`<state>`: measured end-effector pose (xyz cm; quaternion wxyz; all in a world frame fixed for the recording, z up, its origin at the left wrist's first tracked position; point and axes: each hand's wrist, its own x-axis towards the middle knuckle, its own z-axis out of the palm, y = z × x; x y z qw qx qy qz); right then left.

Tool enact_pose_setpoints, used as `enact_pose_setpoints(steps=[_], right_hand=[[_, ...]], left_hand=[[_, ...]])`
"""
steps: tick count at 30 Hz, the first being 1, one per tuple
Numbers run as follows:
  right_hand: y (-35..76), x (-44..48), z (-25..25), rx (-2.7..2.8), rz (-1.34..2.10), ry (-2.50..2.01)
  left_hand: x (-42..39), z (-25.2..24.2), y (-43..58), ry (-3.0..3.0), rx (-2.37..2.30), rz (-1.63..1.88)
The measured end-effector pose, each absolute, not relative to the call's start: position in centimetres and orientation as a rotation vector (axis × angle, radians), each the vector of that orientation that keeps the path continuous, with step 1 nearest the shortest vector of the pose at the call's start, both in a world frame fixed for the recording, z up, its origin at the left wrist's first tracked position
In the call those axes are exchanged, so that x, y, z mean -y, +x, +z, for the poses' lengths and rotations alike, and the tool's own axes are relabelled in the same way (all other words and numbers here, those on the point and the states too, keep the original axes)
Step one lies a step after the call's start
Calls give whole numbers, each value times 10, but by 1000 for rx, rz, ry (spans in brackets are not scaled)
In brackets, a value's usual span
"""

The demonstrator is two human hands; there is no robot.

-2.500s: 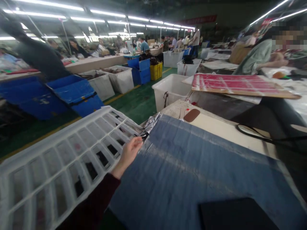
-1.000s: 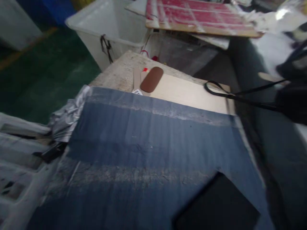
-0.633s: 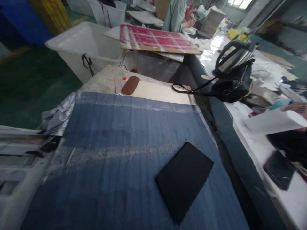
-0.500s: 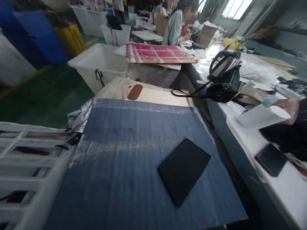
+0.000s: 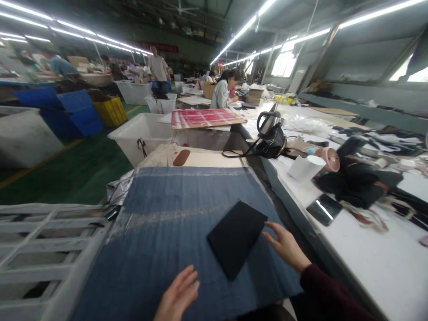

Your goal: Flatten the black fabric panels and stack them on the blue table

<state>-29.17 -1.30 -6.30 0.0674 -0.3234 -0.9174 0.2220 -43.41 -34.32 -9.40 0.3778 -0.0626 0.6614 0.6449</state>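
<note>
The right hand, thumb and forefinger narrowly parted, was at the right corner of the black panel; contact could not be determined. The panel lay slantwise on the blue mat. The left hand, loosely spread and empty, was cut off below. Marks on the distant red banner were too small to read. The frame cropped the slatted white crate.

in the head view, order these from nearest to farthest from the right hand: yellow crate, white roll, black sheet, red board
From the right hand:
1. Black sheet: left of its fingertips.
2. White roll: ahead, on the right-hand table.
3. Red board: farther ahead, leftward.
4. Yellow crate: far left, on the floor.
</note>
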Motion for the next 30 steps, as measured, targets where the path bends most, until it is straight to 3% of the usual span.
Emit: enact_pose_setpoints(steps=[4,10,19,23,30], right_hand=[[-349,-54,-73,2878,515,-1176],[-378,-100,-105,3001,623,-1299],[-382,-113,-123,2894,858,-1337],[-381,-105,-114,2831,1024,-1267],[-321,-119,-70,2665,1120,-1222]], left_hand=[[258,-112,-433,-457,-1272,1619],[215,-126,-430,-318,-1662,1383],[185,-143,-424,-221,-1798,1511],[180,-143,-424,-284,-1670,1615],[168,-93,-433,176,-1743,1724]])
